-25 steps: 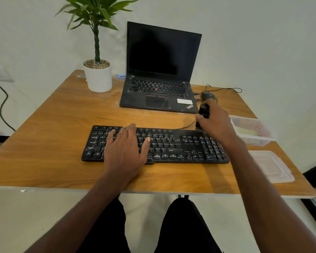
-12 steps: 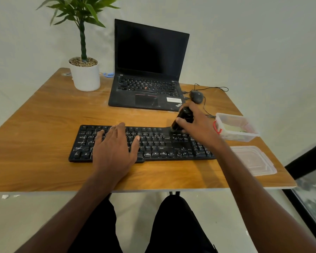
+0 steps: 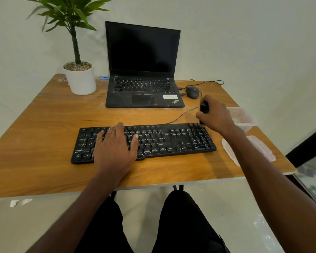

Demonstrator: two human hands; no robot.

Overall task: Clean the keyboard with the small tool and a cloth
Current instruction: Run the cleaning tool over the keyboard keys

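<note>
I see the right hand [image 3: 215, 115], clamped on the small tool [image 3: 204, 107], shifted to the keyboard [image 3: 171, 141]'s far right corner; left hand [image 3: 115, 145] stays flat.

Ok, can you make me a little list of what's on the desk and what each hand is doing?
left hand: flat on the keyboard, fingers straight
right hand: grips a small black tool at the keyboard's far right corner
laptop: open, screen dark
mouse: right of the laptop
plant pot: far left
plastic box: right edge, lid beside it
cloth: not visible
</note>
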